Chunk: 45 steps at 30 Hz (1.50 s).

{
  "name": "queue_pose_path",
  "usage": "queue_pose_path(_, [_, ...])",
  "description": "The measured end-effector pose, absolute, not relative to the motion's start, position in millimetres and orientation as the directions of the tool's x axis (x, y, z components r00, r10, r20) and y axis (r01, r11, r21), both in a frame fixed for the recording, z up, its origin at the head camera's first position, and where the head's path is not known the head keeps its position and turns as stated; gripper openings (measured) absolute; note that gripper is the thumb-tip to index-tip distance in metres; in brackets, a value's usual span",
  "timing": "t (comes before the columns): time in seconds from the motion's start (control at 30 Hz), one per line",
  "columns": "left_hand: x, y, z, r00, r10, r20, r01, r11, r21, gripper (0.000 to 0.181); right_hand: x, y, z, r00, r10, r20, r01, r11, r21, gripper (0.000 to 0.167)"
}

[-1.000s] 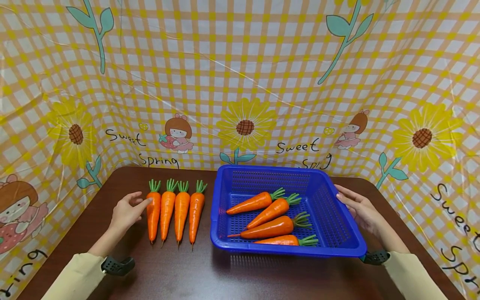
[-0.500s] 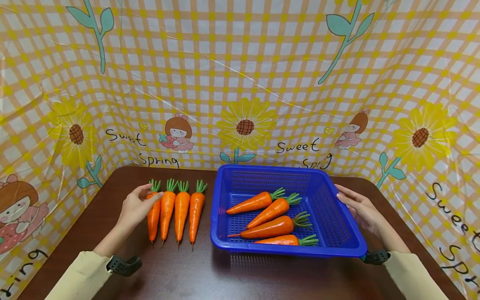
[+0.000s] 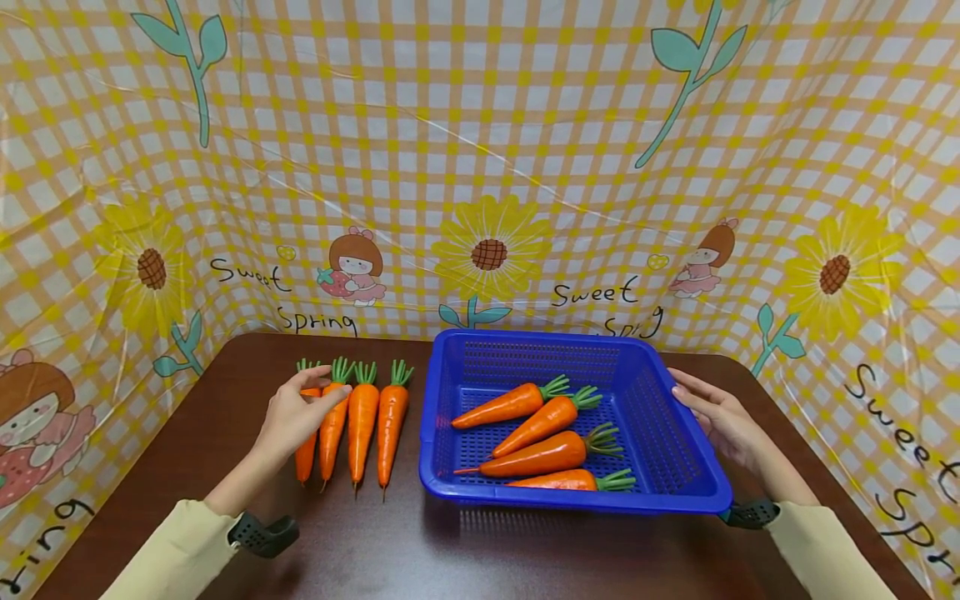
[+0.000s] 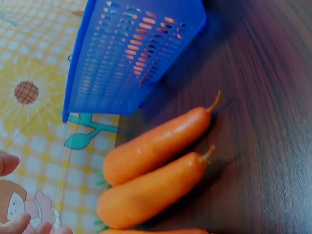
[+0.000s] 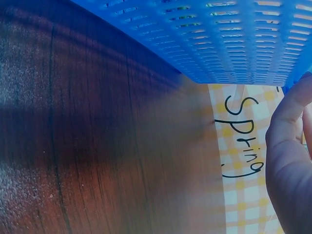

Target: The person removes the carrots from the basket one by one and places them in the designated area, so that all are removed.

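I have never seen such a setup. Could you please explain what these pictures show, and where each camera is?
There is no robot here, only a person's left hand and right hand. The wide picture comes from a camera on the head; the other two come from cameras on the wrists. On a brown table, four carrots lie in a row beside a blue basket; four more carrots lie inside it. The left hand is over the two leftmost carrots; I see none lifted. The right hand touches the basket's right rim; how firmly it grips is unclear. Behind hangs a checked, flowered cloth.
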<state>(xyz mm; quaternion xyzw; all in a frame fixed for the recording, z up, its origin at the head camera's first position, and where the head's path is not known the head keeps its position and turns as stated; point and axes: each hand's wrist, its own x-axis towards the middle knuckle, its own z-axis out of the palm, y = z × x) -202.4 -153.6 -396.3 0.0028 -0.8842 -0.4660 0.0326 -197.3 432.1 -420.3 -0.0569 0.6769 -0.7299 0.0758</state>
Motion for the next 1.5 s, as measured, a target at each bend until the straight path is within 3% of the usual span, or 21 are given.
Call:
queue_pose_path(1.2, [-222, -84, -362, -0.983, 0.163, 0.078, 0.144, 0.443, 0.885, 0.056, -195, 430, -416, -0.986, -0.162, -0.047, 0.055, -0.046, -0.997, 0.031])
queue_pose_path(1.5, [-229, -61, -355, -0.978, 0.204, 0.041, 0.126, 0.423, 0.897, 0.057, -195, 430, -415, -0.983, -0.174, -0.053, 0.065, -0.063, -0.996, 0.032])
